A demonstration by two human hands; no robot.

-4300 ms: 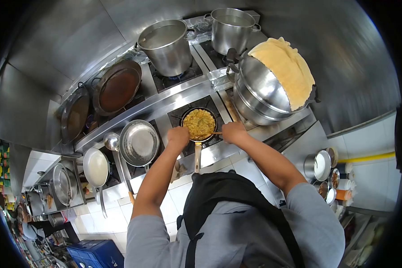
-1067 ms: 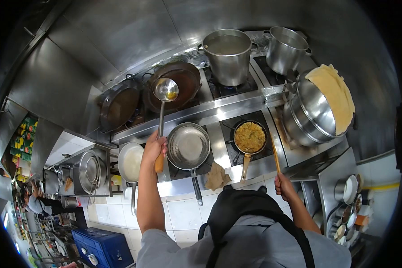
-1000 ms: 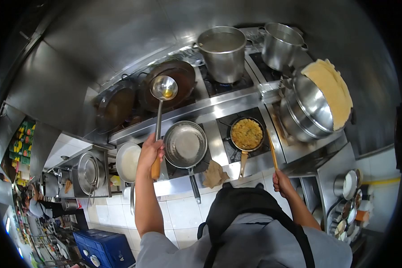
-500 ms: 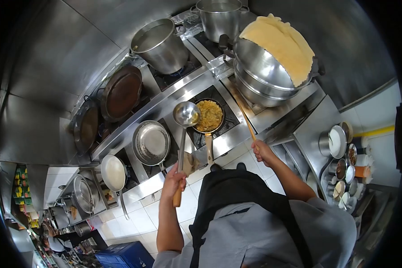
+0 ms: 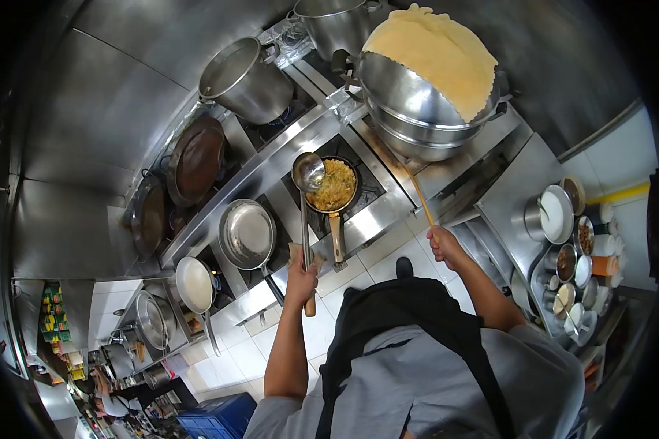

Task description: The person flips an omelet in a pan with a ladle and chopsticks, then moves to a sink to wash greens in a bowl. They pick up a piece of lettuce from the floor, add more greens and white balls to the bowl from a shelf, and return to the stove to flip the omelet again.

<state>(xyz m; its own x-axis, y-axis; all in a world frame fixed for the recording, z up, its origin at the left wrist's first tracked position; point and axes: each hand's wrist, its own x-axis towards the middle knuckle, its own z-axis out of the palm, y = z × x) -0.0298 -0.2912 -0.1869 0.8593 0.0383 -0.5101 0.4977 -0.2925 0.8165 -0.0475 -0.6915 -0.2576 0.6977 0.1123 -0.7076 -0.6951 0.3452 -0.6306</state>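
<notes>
Gripping the ladle [image 5: 304,219] by its wooden end, my left hand [image 5: 302,272] was closed round it, the handle running straight away from me, its bowl over the left rim of the frying pan [image 5: 337,245]; my right hand [image 5: 443,245] clenched a wooden stick [image 5: 419,199], off right.

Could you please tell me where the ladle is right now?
Head view, centre: the left hand holds the ladle, its bowl over the left rim of the frying pan, right of the empty pan.
</notes>
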